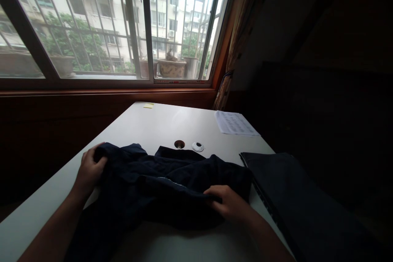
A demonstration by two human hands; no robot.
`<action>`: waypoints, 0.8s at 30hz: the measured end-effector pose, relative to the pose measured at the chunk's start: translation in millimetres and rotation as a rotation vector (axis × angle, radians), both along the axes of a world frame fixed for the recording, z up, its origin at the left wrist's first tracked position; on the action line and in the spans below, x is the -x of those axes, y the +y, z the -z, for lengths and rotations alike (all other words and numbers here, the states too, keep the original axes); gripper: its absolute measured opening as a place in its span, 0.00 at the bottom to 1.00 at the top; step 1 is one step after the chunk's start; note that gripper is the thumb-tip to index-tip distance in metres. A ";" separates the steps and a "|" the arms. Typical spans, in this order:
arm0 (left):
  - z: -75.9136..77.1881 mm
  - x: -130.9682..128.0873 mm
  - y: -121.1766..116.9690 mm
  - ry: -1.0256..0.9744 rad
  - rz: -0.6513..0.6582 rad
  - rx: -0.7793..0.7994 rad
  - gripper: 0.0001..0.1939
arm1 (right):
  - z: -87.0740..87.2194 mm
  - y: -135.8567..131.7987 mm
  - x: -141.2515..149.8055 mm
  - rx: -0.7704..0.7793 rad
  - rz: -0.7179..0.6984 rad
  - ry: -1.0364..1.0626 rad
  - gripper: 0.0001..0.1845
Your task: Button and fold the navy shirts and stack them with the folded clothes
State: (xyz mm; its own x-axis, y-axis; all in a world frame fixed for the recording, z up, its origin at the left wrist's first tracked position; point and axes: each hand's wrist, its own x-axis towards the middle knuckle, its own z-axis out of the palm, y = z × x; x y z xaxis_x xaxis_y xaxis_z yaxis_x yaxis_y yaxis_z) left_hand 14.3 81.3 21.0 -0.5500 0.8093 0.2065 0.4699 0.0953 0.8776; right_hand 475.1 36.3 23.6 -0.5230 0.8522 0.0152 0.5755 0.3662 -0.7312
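Observation:
A dark navy garment [172, 172] lies bunched and creased across the white table [172, 118]; its exact kind is hard to make out in the dim light. My left hand [91, 164] grips its upper left end, fingers closed round the cloth and lifting that edge a little. On the near right side, my right hand [224, 200] pinches a long edge of the same garment, with the thumb below and fingers above. Between the hands a thin pale line runs along the edge. The garment's near left part hangs down in shadow.
At the right edge lies a folded dark cloth [288, 184]. Printed sheets [236, 123] rest at the back right, a yellow sticky note [148, 105] at the back left. A cable hole [179, 144] and its loose white cap [198, 146] sit beyond the garment. A barred window stands behind.

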 end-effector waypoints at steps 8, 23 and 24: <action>33.9 -1.1 9.1 0.298 0.229 0.075 0.35 | 1.7 -5.5 9.1 0.029 -0.061 -0.018 0.11; 60.4 -20.3 14.5 0.386 0.615 -0.058 0.33 | -23.1 -30.1 46.0 0.251 -0.401 -0.027 0.13; 60.1 -21.7 14.7 0.386 0.617 -0.063 0.33 | -29.4 -26.1 47.9 0.231 -0.402 0.004 0.15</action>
